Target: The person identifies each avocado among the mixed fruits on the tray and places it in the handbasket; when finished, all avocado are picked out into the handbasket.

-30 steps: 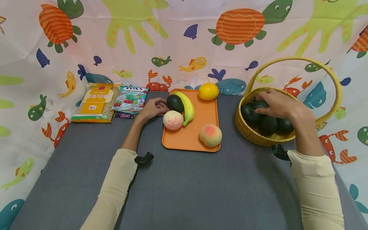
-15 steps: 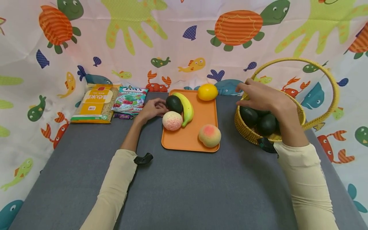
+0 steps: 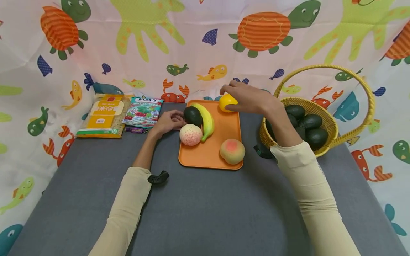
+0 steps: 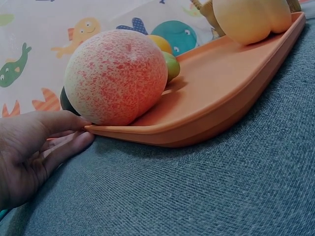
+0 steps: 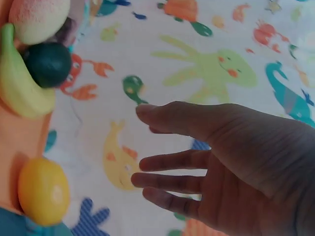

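An orange tray (image 3: pixel 211 161) holds a banana (image 3: pixel 208 122), an avocado (image 3: pixel 192 116), a pale speckled peach (image 3: pixel 190 135), a second peach (image 3: pixel 232 152) and a lemon (image 3: pixel 224 104). My left hand (image 3: pixel 168 123) pinches the tray's left edge, thumb above the rim and fingers beneath, as the left wrist view shows. Over the tray's far right corner hovers my right hand (image 3: pixel 250 97), partly covering the lemon in the head view. In the right wrist view its fingers (image 5: pixel 170 182) are spread from the thumb with nothing between them, apart from the lemon.
A yellow wicker basket (image 3: pixel 331 137) with a tall handle stands at the right, several avocados (image 3: pixel 310 122) inside. Left of the tray lie a bag of grain (image 3: pixel 104 115), a candy bag (image 3: pixel 144 112) and a small purple packet (image 3: pixel 136 129). A printed cloth hangs behind the table.
My right hand has moved from inside the basket leftward to above the lemon, carrying nothing visible. My left hand stays at the tray's edge.
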`<action>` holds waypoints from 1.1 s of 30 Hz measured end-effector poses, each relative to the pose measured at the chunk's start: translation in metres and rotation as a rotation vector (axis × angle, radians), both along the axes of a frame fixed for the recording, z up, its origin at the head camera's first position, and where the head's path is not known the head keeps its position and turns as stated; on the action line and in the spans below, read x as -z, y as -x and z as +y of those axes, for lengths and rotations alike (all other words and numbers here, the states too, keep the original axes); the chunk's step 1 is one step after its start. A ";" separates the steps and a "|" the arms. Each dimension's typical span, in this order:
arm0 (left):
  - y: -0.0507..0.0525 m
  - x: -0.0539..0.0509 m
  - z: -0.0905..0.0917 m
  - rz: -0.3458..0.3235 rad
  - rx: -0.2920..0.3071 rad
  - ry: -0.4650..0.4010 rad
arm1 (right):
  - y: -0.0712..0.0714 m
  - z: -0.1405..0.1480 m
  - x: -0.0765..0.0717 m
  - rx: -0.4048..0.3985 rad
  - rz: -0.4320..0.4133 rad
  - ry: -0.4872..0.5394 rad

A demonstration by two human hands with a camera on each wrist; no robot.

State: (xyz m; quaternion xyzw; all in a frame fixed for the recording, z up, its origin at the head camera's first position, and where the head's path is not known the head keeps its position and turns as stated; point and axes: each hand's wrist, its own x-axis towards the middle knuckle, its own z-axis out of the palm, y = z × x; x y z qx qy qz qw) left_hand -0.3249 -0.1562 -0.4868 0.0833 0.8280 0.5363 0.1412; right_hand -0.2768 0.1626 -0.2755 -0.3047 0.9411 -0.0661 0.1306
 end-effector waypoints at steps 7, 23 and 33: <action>0.001 0.001 0.002 0.015 0.001 -0.005 | 0.019 -0.040 0.013 -0.074 -0.003 -0.007; 0.000 0.001 0.000 0.006 0.007 -0.009 | 0.067 -0.095 0.064 -0.246 -0.096 -0.078; 0.002 0.001 0.001 -0.010 0.017 -0.030 | 0.077 -0.104 0.083 -0.292 -0.162 -0.132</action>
